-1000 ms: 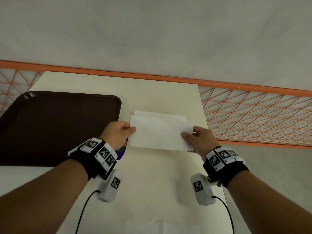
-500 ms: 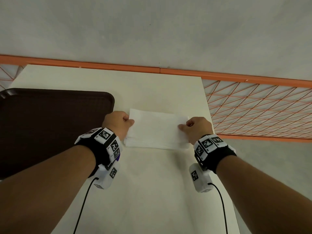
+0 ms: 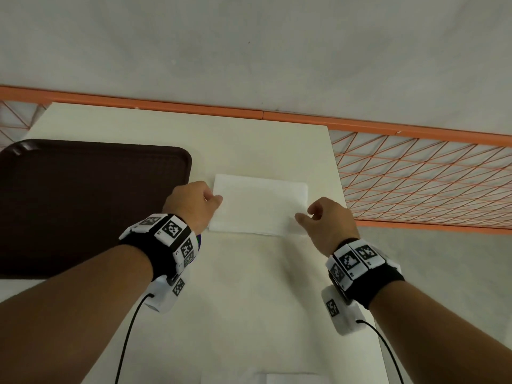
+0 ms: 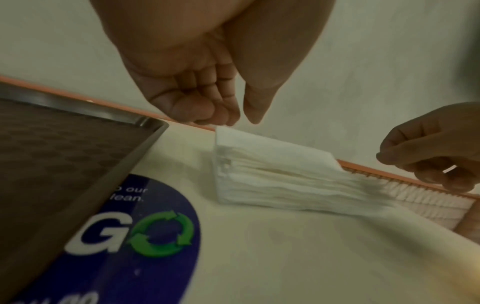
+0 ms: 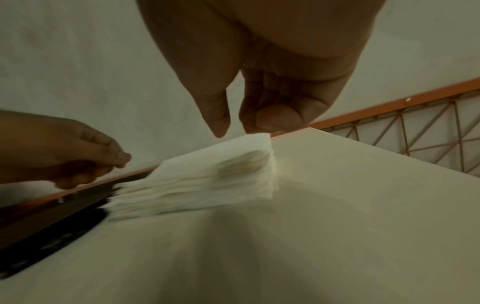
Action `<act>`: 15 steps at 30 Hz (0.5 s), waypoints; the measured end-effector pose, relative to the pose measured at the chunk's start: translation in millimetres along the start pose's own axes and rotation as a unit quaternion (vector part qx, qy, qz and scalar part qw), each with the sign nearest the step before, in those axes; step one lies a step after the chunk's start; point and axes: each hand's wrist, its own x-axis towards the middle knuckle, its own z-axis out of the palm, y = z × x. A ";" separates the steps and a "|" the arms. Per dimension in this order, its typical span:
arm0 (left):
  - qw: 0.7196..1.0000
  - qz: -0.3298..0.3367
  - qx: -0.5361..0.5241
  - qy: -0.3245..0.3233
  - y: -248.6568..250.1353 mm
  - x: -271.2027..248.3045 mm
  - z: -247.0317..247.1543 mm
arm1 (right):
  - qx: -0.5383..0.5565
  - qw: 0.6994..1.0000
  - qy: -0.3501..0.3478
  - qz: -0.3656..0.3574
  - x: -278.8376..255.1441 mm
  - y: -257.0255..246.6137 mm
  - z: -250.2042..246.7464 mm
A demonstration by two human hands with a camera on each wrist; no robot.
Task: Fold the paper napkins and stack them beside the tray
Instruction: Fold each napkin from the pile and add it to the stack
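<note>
Head view: I saw the napkin stack (image 3: 259,207) lying flat on the table (image 3: 249,300), just right of the tray (image 3: 83,206), w/ a strip of bare table between them. My left hand (image 3: 191,202) sat at the stack's left edge, fingers curled, thumb tip over the top sheet's edge; couldn't tell from here if it touched. My right hand (image 3: 328,223) was at the stack's near right corner, thumb and index apart, nothing between them. Another white sheet (image 3: 288,378) showed at the near edge of the table. An orange rail (image 3: 360,124) ran beyond the far edge, w/ orange mesh (image 3: 421,181) to the right.

Left wrist view: left hand (image 4: 207,96) hovered just above the stack's (image 4: 280,174) far left corner, fingers loosely curled, thumb tip close to index, holding nothing. Many layers showed in the stack's side. Tray (image 4: 59,168) lay to the left, w/ a blue sticker (image 4: 145,236) on the table, partly under the tray's rim. Right hand (image 4: 436,148) was off to the right, clear of the paper.

Right wrist view: right hand (image 5: 259,98) hung over the stack's (image 5: 207,176) right corner, thumb and finger a little apart, empty. Left hand (image 5: 64,150) was beyond the stack's blurred left end, curled.
</note>
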 end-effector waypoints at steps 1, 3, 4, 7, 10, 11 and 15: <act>1.000 0.016 -0.010 -0.012 0.3 -11.0 -2.0 | 0.004 1.000 -0.009 -0.024 -14.1 1.5 -0.7; 0.998 0.038 -0.023 -0.043 -1.7 -36.5 -4.1 | 0.003 0.996 -0.058 -0.075 -45.4 6.9 -2.1; 0.997 0.045 -0.023 -0.061 -4.0 -49.7 -4.0 | -0.017 0.990 -0.103 -0.098 -62.4 10.9 -2.1; 0.992 0.054 -0.010 -0.116 -14.7 -87.4 -1.4 | -0.122 0.947 -0.259 -0.143 -113.7 27.0 3.5; 0.986 0.057 0.017 -0.155 -25.3 -119.6 3.4 | -0.211 0.907 -0.333 -0.150 -160.1 43.2 14.0; 0.984 0.057 0.023 -0.166 -27.5 -129.5 4.8 | -0.230 0.899 -0.339 -0.156 -172.4 46.9 18.8; 0.975 0.060 0.039 -0.212 -34.1 -160.7 11.1 | -0.279 0.888 -0.294 -0.217 -199.1 52.4 40.1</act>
